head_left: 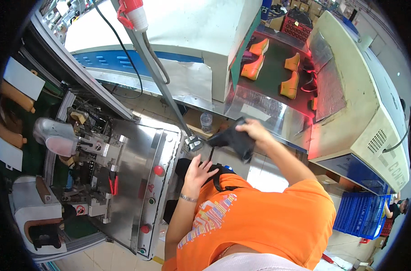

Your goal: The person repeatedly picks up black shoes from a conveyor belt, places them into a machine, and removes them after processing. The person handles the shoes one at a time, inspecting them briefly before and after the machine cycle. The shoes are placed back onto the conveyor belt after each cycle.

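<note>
My right hand (256, 131) grips a black ankle boot (237, 141) by its upper end, with the fingers closed on it. The boot is tilted in the air in front of my body, its pointed part toward the left; its edges are a little blurred. Lower and to the left, my left hand (199, 173) holds nothing. Its palm is turned up and its fingers are spread, near the edge of a steel machine panel (137, 158) but apart from both it and the boot.
Several boots stand on a green conveyor (268, 74) under red light, such as this orange-lit boot (290, 86). The panel carries a red button (159, 170); red-handled pliers (113, 183) lie beside it. A grey post (164, 90) rises ahead; blue crates (356, 214) stand right.
</note>
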The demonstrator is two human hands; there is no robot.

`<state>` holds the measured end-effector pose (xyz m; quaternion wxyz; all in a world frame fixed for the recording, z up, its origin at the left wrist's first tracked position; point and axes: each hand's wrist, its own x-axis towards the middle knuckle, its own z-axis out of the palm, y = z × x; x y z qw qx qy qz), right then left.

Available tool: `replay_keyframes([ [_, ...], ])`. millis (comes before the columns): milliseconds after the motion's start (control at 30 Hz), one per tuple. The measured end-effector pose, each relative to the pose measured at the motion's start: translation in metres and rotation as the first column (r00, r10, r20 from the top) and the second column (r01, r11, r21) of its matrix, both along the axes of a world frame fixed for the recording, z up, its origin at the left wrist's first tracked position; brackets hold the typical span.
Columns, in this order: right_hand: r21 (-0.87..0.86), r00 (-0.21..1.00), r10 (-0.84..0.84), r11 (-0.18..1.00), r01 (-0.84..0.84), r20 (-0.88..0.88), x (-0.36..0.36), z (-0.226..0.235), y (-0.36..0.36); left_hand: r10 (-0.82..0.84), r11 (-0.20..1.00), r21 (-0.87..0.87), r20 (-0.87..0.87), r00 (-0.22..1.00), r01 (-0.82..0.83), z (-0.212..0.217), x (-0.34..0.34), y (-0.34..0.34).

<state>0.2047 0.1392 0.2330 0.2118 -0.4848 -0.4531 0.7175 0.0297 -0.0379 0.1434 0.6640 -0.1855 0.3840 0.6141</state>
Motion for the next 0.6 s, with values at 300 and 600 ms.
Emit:
replay_keyframes([
  [300, 0.899, 0.614, -0.744, 0.42, 0.125, 0.263, 0.115, 0.013, 0.329, 0.231, 0.973, -0.03, 0.012, 0.973, -0.23, -0.023, -0.055, -0.07],
  [600, 0.858, 0.646, -0.632, 0.508, -0.072, 0.428, 0.034, -0.108, 0.285, 0.32, 0.944, 0.073, 0.03, 0.947, -0.321, -0.023, -0.05, -0.108],
])
